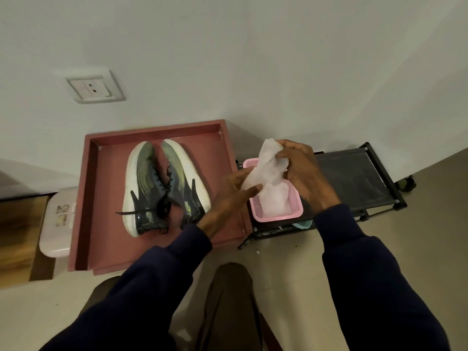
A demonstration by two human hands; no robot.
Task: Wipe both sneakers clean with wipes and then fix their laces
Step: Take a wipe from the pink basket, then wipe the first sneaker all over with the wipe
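Head view: right hand (pixel 301 173) grips the upper end of a white wipe (pixel 266 171); left hand (pixel 236 184) pinches its lower edge, above a pink basket (pixel 296 211) on a black rack (pixel 354 178). Two dark sneakers (pixel 141 188) lie on their sides, laces facing, in a red tray (pixel 87 198) beside the rack.

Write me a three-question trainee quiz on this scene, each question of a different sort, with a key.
1. True or false: both sneakers lie inside the red tray.
2. Who holds the white wipe? A) one hand only B) both hands C) nobody, it lies in the tray
3. Fill in: the pink basket stands on the black ____.

Key
1. True.
2. B: the left hand and the right hand both grip it.
3. Rack: it is the black rack beside the tray.
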